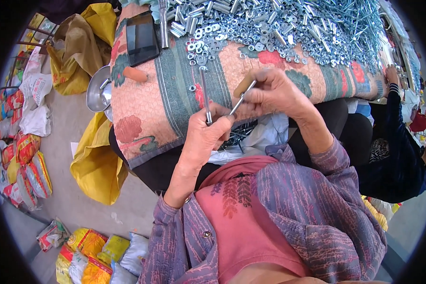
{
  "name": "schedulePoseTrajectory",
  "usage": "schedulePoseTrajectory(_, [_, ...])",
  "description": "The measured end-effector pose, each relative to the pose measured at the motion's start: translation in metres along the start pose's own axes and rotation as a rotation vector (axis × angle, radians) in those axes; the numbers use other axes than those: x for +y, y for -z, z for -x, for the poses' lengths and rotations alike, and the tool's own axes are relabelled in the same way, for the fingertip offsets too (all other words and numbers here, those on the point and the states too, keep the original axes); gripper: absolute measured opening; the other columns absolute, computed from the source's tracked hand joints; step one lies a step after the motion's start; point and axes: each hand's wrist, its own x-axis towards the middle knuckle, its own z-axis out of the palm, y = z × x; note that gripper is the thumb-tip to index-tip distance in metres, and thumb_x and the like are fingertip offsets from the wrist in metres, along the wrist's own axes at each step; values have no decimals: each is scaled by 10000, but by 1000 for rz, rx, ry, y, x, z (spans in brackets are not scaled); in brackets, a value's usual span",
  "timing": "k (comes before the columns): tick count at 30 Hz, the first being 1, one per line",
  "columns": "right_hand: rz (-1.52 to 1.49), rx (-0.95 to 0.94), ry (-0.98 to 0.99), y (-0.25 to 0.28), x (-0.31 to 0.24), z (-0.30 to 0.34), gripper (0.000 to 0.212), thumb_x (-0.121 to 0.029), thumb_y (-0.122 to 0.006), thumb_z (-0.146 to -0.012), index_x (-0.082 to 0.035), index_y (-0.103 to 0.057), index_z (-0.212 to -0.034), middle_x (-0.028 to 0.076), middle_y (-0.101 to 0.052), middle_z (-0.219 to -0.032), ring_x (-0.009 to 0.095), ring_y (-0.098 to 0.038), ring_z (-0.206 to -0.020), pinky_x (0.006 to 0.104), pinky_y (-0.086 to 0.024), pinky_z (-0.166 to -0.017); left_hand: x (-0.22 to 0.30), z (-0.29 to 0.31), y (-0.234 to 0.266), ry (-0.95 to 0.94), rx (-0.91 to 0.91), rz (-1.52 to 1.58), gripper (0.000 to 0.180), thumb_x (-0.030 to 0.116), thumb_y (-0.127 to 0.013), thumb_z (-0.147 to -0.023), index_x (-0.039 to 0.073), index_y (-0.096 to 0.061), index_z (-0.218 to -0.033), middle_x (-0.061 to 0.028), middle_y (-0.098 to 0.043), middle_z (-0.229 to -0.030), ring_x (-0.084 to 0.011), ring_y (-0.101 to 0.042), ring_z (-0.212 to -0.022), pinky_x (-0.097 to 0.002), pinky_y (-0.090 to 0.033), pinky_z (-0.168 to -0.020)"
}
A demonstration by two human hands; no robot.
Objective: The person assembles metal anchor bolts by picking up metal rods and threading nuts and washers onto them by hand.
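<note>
My left hand (pixel 210 128) is closed around a thin metal bolt (pixel 205 92), which points away from me and has a wider end at its top. A second metal rod (pixel 243 97) slants between my two hands. Its lower end rests at my left fingertips, and its upper end is pinched in my right hand (pixel 272 92). One finger of my right hand wears a tan finger cover (pixel 244 85). Under my hands lies a flowered cloth (pixel 175 90). A single nut (pixel 192 88) sits on it, left of the upright bolt.
Washers and nuts (pixel 201 47), metal sleeves (pixel 279 38) and long bolts (pixel 359 28) are heaped at the far side. A phone (pixel 143 40), a metal tool (pixel 164 23) and an orange finger cover (pixel 135 74) lie left. A metal bowl (pixel 97 90) stands beyond the edge. Another person's hand (pixel 391 75) is at right.
</note>
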Motion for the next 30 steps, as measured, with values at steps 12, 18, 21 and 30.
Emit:
schedulePoseTrajectory(12, [-121,166,89,1,-12,18,187,-107,-624,-831,26,-624,-962,42,-625,-799,78,-587,-663,206,-486,-583,-4,-5,-9,-109,-91,83,233,254,-575,-886,50,-596,-998,-18,-500,-537,-36,-329,-357,-171,-212,-325])
schedulePoseTrajectory(18, [12,215,103,-9,2,18,174,-89,-608,-844,14,-623,-983,26,-616,-886,79,-566,-810,217,-456,-748,-13,-12,-17,-83,47,174,123,160,-628,-845,49,-582,-870,-7,-489,-532,-42,-349,-360,-175,-220,-317])
schedulePoseTrajectory(21, [-25,245,84,-7,4,19,170,-90,-595,-854,12,-621,-987,30,-616,-873,74,-570,-764,210,-468,-706,-11,-13,-16,-114,96,69,140,153,-641,-836,46,-590,-911,9,-514,-542,-32,-412,-399,-172,-241,-338])
schedulePoseTrajectory(30, [-233,197,31,-9,8,19,197,-111,-581,-869,17,-603,-1016,39,-613,-842,65,-565,-695,197,-475,-634,-10,-10,-14,-133,105,79,123,147,-656,-818,42,-594,-804,27,-488,-520,-28,-418,-413,-172,-257,-365])
